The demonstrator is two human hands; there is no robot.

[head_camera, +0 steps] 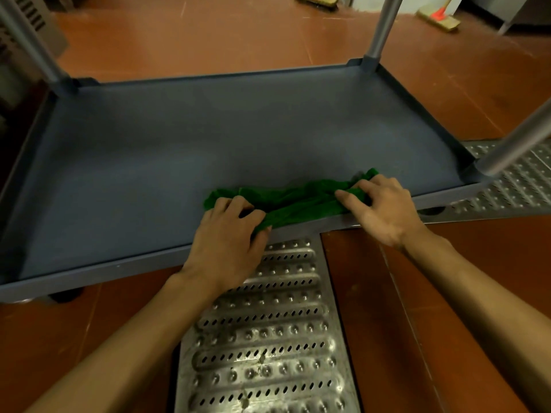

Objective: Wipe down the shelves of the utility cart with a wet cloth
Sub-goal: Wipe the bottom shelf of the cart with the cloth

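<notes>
A green cloth (pixel 298 201) lies bunched in a long strip on the grey bottom shelf (pixel 179 150) of the utility cart, along the near rim at the right. My left hand (pixel 229 236) grips the cloth's left end, fingers curled over it and thumb under at the rim. My right hand (pixel 378 204) grips the right end, fingers curled onto the fabric close to the near right corner post (pixel 518 144).
Grey metal posts rise from the shelf corners at far left (pixel 29 43) and far right (pixel 381 31). A perforated steel drain grate (pixel 268 338) runs in the red tile floor under my arms. Two brush heads (pixel 438 19) lie on the floor beyond the cart.
</notes>
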